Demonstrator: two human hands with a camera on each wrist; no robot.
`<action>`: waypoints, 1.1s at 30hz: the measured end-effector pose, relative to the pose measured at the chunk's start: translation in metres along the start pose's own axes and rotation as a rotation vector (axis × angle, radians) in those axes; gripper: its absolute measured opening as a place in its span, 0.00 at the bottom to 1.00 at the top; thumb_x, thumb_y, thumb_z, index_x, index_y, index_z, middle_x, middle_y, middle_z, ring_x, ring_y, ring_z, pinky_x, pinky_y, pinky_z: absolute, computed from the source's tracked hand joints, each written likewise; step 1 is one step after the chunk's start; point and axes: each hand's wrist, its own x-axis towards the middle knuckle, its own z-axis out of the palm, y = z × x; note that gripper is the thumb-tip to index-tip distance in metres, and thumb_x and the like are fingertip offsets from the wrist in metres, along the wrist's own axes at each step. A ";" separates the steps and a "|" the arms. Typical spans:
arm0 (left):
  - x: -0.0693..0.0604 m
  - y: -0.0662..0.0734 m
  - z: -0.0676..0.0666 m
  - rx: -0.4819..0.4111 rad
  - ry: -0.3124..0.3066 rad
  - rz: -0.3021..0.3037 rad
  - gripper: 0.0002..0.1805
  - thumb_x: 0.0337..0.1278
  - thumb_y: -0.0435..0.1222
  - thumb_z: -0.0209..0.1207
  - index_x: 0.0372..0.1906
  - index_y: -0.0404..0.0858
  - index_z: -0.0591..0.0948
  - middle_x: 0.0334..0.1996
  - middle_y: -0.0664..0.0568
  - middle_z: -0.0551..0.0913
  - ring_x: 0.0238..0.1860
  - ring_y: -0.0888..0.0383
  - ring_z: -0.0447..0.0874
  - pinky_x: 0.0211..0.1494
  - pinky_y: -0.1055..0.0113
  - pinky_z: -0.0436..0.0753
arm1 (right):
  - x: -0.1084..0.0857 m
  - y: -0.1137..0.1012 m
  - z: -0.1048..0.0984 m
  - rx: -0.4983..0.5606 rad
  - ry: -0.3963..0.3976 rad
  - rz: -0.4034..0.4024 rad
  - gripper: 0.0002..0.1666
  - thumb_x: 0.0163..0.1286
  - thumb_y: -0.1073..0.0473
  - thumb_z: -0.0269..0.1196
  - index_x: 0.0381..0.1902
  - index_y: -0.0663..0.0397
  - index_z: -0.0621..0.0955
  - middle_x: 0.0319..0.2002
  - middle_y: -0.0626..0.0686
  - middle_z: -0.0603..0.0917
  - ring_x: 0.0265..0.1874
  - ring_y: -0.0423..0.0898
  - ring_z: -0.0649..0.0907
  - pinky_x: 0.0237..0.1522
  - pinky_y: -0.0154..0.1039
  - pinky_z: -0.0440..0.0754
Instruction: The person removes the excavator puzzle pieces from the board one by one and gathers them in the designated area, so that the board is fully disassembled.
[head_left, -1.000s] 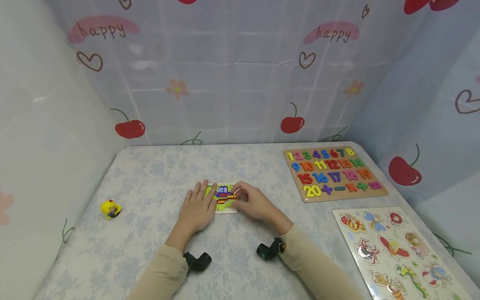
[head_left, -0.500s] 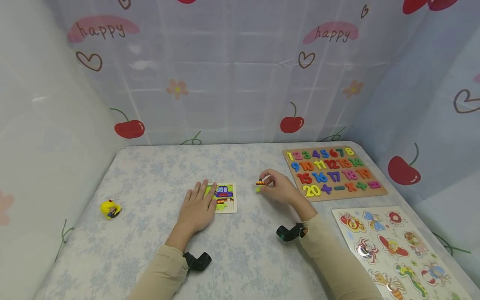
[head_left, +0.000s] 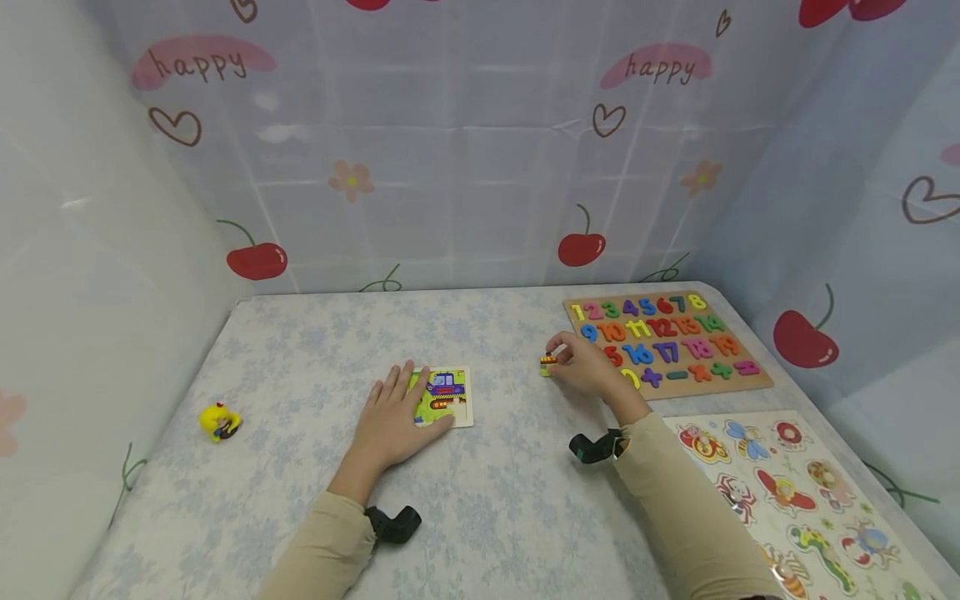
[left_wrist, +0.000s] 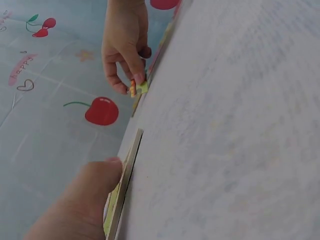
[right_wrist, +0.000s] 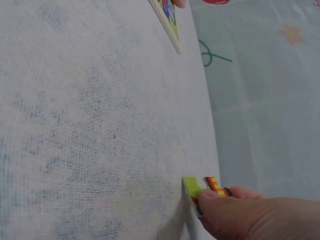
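Observation:
My left hand [head_left: 393, 421] rests on a small square puzzle board [head_left: 469, 408], fingers spread over its left part and thumb along the near edge. The board shows a purple vehicle on lime green and has a pale border. To the right, my right hand [head_left: 591, 368] pinches a jigsaw piece [head_left: 547, 364], lime green with a red and yellow strip. In the right wrist view the piece [right_wrist: 196, 186] stands on edge, close to the tabletop; whether it touches is unclear. The left wrist view shows my left thumb [left_wrist: 97, 177] on the board's edge [left_wrist: 131, 167].
A wooden number board [head_left: 675, 385] lies behind and right of my right hand. Nearer on the right is an insect picture board [head_left: 686, 462], partly behind my sleeve. A small yellow toy figure [head_left: 219, 422] sits far left. Printed curtains surround the table [head_left: 315, 333].
My right hand has lifted the jigsaw piece off the board's right side and carried it right, toward the number board. My left hand stays on the board; its thumb has spread out.

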 end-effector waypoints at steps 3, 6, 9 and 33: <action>-0.001 0.000 -0.001 -0.008 0.002 0.007 0.59 0.48 0.77 0.50 0.81 0.51 0.49 0.81 0.49 0.43 0.82 0.46 0.38 0.82 0.45 0.43 | 0.001 0.001 0.001 -0.022 0.007 -0.013 0.16 0.69 0.59 0.66 0.53 0.47 0.76 0.46 0.56 0.80 0.41 0.52 0.78 0.42 0.40 0.79; -0.001 0.001 -0.002 -0.013 0.007 0.014 0.60 0.47 0.76 0.52 0.80 0.50 0.50 0.81 0.48 0.44 0.82 0.45 0.39 0.81 0.44 0.44 | 0.004 0.003 0.003 -0.064 0.021 -0.030 0.16 0.68 0.59 0.66 0.52 0.47 0.76 0.44 0.55 0.80 0.41 0.51 0.78 0.42 0.41 0.79; 0.000 0.001 -0.002 -0.010 0.008 0.015 0.60 0.47 0.76 0.52 0.80 0.49 0.50 0.81 0.47 0.45 0.81 0.44 0.40 0.81 0.43 0.44 | 0.007 0.005 0.005 -0.114 0.035 -0.046 0.16 0.68 0.58 0.66 0.52 0.47 0.76 0.44 0.55 0.80 0.41 0.51 0.78 0.43 0.42 0.79; 0.012 -0.006 -0.006 -0.036 -0.011 0.052 0.56 0.53 0.73 0.51 0.80 0.45 0.53 0.81 0.49 0.49 0.81 0.47 0.43 0.81 0.46 0.51 | 0.004 -0.005 0.015 -0.262 0.114 -0.143 0.19 0.68 0.57 0.66 0.56 0.51 0.80 0.46 0.54 0.82 0.45 0.51 0.79 0.50 0.49 0.81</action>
